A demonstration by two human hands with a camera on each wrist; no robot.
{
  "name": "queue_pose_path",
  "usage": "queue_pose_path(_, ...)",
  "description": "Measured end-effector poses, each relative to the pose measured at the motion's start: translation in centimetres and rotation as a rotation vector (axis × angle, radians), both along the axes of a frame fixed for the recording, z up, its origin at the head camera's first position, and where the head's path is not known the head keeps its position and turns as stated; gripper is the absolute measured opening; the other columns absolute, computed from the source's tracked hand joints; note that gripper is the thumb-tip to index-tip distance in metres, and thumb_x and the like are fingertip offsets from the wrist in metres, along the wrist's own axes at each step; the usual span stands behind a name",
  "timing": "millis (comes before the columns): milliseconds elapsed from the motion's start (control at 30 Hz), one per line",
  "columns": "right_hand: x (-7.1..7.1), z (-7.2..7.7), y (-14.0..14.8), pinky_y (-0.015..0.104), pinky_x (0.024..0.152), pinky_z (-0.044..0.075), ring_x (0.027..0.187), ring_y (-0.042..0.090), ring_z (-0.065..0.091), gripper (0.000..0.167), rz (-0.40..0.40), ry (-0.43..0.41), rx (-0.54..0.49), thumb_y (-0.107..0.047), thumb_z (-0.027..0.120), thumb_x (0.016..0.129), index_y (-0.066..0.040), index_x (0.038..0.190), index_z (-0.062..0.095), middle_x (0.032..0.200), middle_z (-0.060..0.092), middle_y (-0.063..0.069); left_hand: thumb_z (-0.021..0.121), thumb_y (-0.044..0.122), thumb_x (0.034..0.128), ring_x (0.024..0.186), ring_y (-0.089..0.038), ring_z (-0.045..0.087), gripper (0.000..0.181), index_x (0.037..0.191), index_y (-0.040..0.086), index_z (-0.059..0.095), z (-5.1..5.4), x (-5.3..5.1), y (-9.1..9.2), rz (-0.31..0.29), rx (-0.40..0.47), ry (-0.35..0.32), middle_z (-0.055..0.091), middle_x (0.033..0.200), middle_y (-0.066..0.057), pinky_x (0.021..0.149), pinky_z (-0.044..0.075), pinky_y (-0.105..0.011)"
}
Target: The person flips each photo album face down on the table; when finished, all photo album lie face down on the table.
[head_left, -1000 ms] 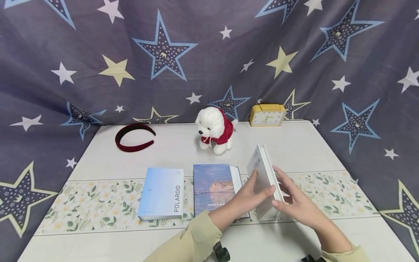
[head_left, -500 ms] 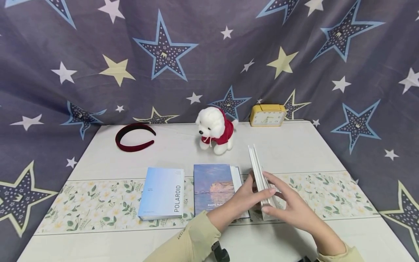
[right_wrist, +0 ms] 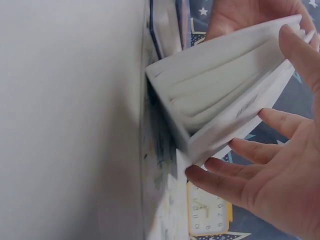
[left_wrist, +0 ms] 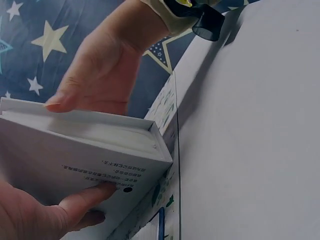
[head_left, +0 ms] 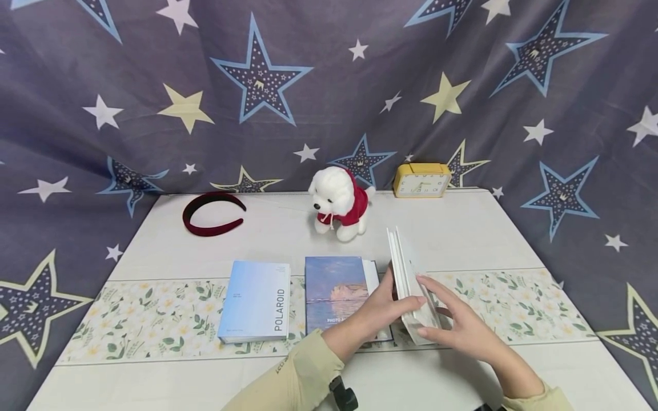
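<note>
A white photo album [head_left: 406, 274] stands upright and tilted at the right of the row, its lower end at the table. My left hand [head_left: 377, 308] grips it from the left, thumb over the edge and fingers on the cover; printed text shows there in the left wrist view. My right hand [head_left: 460, 322] holds it from the right, fingertips on the other cover and thumb at the near edge. In the right wrist view the album's covers [right_wrist: 240, 117] stand apart around the page edges. Beside it lie a blue photo album [head_left: 334, 285] with a seaside picture and a pale blue Polaroid album [head_left: 254, 299].
At the back stand a white toy dog [head_left: 336, 200] in a red hoodie and a yellow clock [head_left: 421, 181]. A dark red headband [head_left: 213, 230] lies back left. A floral strip [head_left: 149, 319] crosses the white tablecloth [head_left: 272, 240]. A starry curtain [head_left: 319, 68] hangs behind.
The white album has swung from showing its left cover to edge-on, then tilted so its right cover shows. My right hand has moved slightly left with it. The other things stay put.
</note>
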State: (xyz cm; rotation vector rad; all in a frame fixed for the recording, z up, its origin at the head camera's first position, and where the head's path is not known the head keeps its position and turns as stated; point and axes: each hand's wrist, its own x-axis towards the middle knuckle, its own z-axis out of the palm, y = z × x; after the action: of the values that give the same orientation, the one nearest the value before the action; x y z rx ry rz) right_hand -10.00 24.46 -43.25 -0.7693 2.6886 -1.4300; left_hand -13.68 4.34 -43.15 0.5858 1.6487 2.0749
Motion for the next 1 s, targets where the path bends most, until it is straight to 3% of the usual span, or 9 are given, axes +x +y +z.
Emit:
queue_pose_path(67, -0.1, -0.3, 0.3, 0.067, 0.089, 0.043, 0.138, 0.004, 0.026, 0.084, -0.001, -0.032, -0.006, -0.017, 0.079, 0.082, -0.018, 0.152, 0.033, 0.154, 0.030, 0.020, 0.061, 0.019, 0.0862, 0.118, -0.025, 0.057, 0.077, 0.152, 0.019, 0.022, 0.0, 0.0, 0.0, 0.000, 0.009, 0.010, 0.048, 0.136, -0.008, 0.092, 0.050, -0.029)
queue_pose_path(300, -0.2, -0.6, 1.1, 0.071, 0.087, 0.042, 0.137, 0.051, 0.024, 0.087, 0.000, -0.075, 0.011, -0.016, 0.080, 0.080, -0.016, 0.153, 0.032, 0.154, 0.025, 0.026, 0.060, 0.017, 0.0874, 0.115, -0.019, 0.059, 0.084, 0.156, 0.024, 0.012, -0.1, 0.0, -0.2, -0.013, 0.016, 0.023, 0.043, 0.143, -0.010, 0.089, 0.052, -0.031)
queue_pose_path(367, -0.2, -0.6, 1.3, 0.070, 0.085, 0.043, 0.136, 0.054, 0.023, 0.088, -0.004, -0.080, 0.021, -0.016, 0.080, 0.080, -0.015, 0.153, 0.031, 0.154, 0.024, 0.028, 0.061, 0.016, 0.0877, 0.117, -0.018, 0.058, 0.090, 0.156, 0.029, 0.005, -0.1, 0.0, -0.3, -0.014, 0.015, 0.028, 0.035, 0.150, -0.009, 0.088, 0.052, -0.031)
queue_pose_path(500, -0.2, -0.6, 1.7, 0.067, 0.081, 0.046, 0.135, 0.056, 0.024, 0.088, -0.025, -0.071, 0.053, -0.017, 0.081, 0.078, -0.016, 0.153, 0.034, 0.155, 0.022, 0.028, 0.064, 0.015, 0.0885, 0.126, -0.015, 0.050, 0.104, 0.154, 0.033, -0.015, -0.1, 0.1, -0.3, -0.002, -0.024, 0.016, 0.004, 0.162, -0.005, 0.093, 0.048, -0.028)
queue_pose_path(633, -0.2, -0.6, 2.2, 0.070, 0.085, 0.043, 0.135, 0.057, 0.024, 0.089, -0.050, -0.065, 0.079, -0.019, 0.083, 0.076, -0.015, 0.152, 0.036, 0.155, 0.023, 0.028, 0.064, 0.020, 0.0914, 0.137, -0.017, 0.035, 0.110, 0.151, 0.021, -0.028, 0.3, 0.4, -0.2, 0.026, -0.126, 0.000, -0.014, 0.161, -0.009, 0.107, 0.033, -0.027)
queue_pose_path(733, -0.2, -0.6, 2.4, 0.075, 0.094, 0.031, 0.136, 0.058, 0.020, 0.089, -0.074, -0.064, 0.096, -0.020, 0.084, 0.075, -0.015, 0.151, 0.038, 0.155, 0.023, 0.028, 0.063, 0.023, 0.0941, 0.136, -0.018, 0.037, 0.108, 0.149, 0.013, -0.030, 0.4, 0.6, -0.1, 0.030, -0.175, 0.015, -0.015, 0.161, -0.014, 0.109, 0.030, -0.026)
queue_pose_path(833, -0.1, -0.7, 2.5, 0.077, 0.098, 0.019, 0.138, 0.058, 0.016, 0.088, -0.096, -0.070, 0.110, -0.023, 0.085, 0.075, -0.016, 0.150, 0.039, 0.155, 0.022, 0.028, 0.060, 0.020, 0.0959, 0.128, -0.017, 0.049, 0.105, 0.149, 0.011, -0.029, 0.3, 0.7, 0.0, 0.019, -0.179, 0.050, -0.009, 0.161, -0.015, 0.104, 0.037, -0.023)
queue_pose_path(1000, -0.1, -0.8, 2.9, 0.076, 0.099, 0.018, 0.138, 0.058, 0.015, 0.087, -0.111, -0.064, 0.132, -0.026, 0.085, 0.074, -0.015, 0.149, 0.041, 0.156, 0.022, 0.027, 0.059, 0.019, 0.0971, 0.114, -0.012, 0.060, 0.102, 0.149, 0.009, -0.029, 0.2, 0.9, -0.1, 0.001, -0.199, 0.086, 0.017, 0.160, -0.016, 0.094, 0.045, -0.020)
